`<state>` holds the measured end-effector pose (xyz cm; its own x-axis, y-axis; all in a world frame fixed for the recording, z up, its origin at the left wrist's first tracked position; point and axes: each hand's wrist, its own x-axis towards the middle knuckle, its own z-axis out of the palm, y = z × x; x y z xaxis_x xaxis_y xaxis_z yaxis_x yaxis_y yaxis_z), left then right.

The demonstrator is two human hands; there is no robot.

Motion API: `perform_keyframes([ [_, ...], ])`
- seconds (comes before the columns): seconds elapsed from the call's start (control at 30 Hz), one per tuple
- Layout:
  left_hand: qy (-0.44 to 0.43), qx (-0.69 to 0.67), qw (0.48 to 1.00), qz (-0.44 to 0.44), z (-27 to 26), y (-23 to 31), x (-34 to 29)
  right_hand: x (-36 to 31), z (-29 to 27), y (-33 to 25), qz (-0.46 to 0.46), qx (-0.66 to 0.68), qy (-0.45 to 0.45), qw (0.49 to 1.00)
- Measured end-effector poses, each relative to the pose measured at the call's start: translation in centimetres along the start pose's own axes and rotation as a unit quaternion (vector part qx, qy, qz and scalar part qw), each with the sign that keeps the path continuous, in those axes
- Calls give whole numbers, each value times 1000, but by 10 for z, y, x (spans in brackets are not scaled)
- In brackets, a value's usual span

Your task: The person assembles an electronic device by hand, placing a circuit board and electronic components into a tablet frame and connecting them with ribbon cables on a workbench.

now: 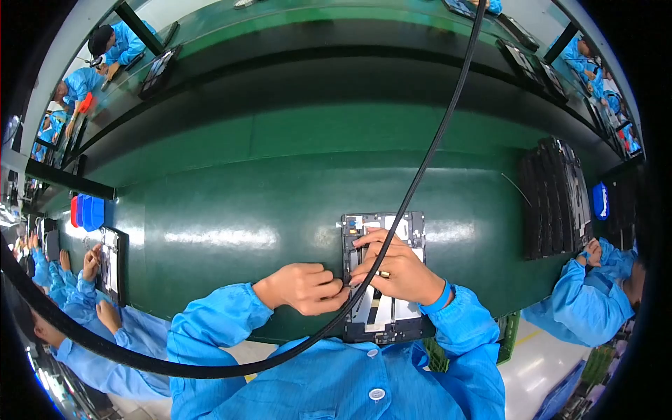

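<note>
An opened tablet (409,311) lies on the green table in front of me, its inner parts showing, white panels in a black frame. My right hand (395,269) is over its middle, fingers closed round a small thin tool with a brass-coloured end (384,274); the rest of that tool is hidden by the fingers. At the tablet's left edge is my left hand (302,288), fingers curled and pinched together close to the right fingertips. Whatever those left fingers hold, if anything, cannot be made out.
A black cable (437,133) hangs across the view, over my right hand. At right stands a stack of dark tablets (556,199), a blue bin (600,201) beside it. Blue and red bins (89,212) are at left, near another tablet (112,262). Co-workers sit on both sides.
</note>
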<state>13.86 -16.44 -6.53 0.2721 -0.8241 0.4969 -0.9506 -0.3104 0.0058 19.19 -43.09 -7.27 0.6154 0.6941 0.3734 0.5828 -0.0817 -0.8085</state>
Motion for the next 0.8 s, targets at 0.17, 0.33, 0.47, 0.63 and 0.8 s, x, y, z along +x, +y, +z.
perform_keyframes([
  [0.17,3,6,1000,14,0,-1,-1,-1,2,3,3,9,18,1000],
  [0.33,13,24,999,38,2,-2,-5,0,4,2,-9,-17,21,1000],
  [0.47,38,36,998,42,5,-1,-4,-1,6,3,0,-27,30,999],
  [0.63,42,27,998,30,13,-3,-11,2,6,1,-1,-51,17,999],
  [0.8,50,5,998,41,16,-7,-1,2,4,0,16,-49,25,998],
])
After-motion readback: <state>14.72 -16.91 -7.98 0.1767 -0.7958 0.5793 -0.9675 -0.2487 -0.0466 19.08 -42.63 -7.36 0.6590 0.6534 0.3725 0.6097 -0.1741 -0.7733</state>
